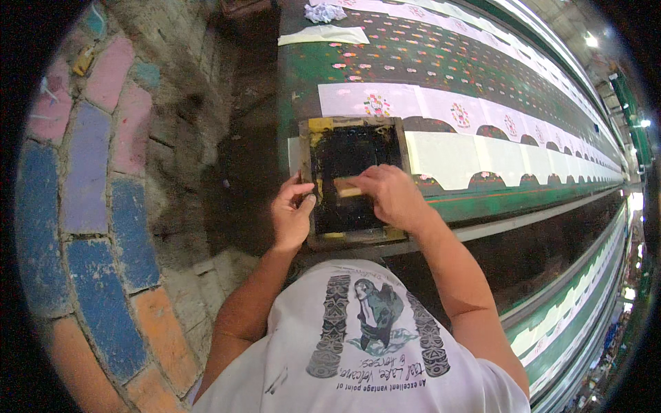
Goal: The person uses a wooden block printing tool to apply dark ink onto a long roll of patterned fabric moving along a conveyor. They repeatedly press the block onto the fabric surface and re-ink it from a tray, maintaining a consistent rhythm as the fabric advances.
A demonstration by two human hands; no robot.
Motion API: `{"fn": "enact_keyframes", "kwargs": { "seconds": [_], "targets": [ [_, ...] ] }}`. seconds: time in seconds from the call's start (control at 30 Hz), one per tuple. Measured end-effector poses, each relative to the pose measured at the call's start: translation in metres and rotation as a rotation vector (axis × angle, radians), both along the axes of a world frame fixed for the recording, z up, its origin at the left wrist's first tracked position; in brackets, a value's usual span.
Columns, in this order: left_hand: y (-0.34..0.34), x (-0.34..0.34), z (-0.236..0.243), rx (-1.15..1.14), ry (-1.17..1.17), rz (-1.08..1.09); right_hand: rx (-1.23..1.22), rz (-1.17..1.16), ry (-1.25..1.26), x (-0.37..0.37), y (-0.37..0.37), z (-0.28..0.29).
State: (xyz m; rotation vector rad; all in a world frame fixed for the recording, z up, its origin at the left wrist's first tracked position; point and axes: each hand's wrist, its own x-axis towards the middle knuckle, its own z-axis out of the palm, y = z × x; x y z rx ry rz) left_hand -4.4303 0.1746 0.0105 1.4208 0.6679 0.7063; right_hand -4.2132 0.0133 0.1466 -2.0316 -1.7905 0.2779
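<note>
A screen-printing frame (402, 148) with a wooden rim and a dark, ink-covered mesh lies on the near end of the long green table, just in front of my body. My left hand (292, 217) grips the frame's left rail, thumb toward the inside. Over the middle of the mesh, my right hand (396, 197) is closed around a small squeegee (350, 191) with a pale wooden handle. Its lower edge is dark and hard to separate from the ink. White fabric pieces (444, 155) run rightward in a row beside the frame.
More white pieces with colourful prints (399, 100) lie on the green table (447, 210) farther back. A crumpled white cloth (325, 12) sits at its far left. Painted stone paving (86, 165) covers the left floor. Another long table (564, 310) runs at the right.
</note>
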Motion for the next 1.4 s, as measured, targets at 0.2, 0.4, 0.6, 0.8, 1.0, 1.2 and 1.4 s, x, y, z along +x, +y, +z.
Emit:
{"fn": "enact_keyframes", "kwargs": {
  "seconds": [0.2, 0.4, 0.6, 0.8, 1.0, 1.2, 1.4],
  "targets": [
    [-0.007, 0.002, 0.018, 0.043, 0.060, 0.038, -0.012, -0.040, -0.011, -0.054, -0.045, 0.005],
    [-0.016, 0.005, 0.022, 0.341, 0.208, 0.094, -0.002, -0.072, 0.016, -0.071, -0.064, -0.003],
    [-0.019, 0.005, 0.026, 0.402, 0.259, 0.079, 0.186, -0.282, 0.110, -0.057, -0.094, -0.013],
    [-0.029, 0.014, 0.036, 0.335, 0.155, 0.092, 0.282, -0.573, 0.433, -0.033, -0.137, -0.044],
    [-0.088, 0.072, 0.047, 0.412, 0.095, 0.090, 0.316, -0.581, 0.460, 0.016, -0.193, -0.053],
    [-0.157, 0.154, 0.021, 0.334, 0.015, 0.074, 0.337, -0.625, 0.420, 0.087, -0.262, -0.056],
    [-0.202, 0.195, 0.012, 0.264, 0.036, 0.075, 0.351, -0.591, 0.397, 0.134, -0.309, -0.062]
  ]
}}
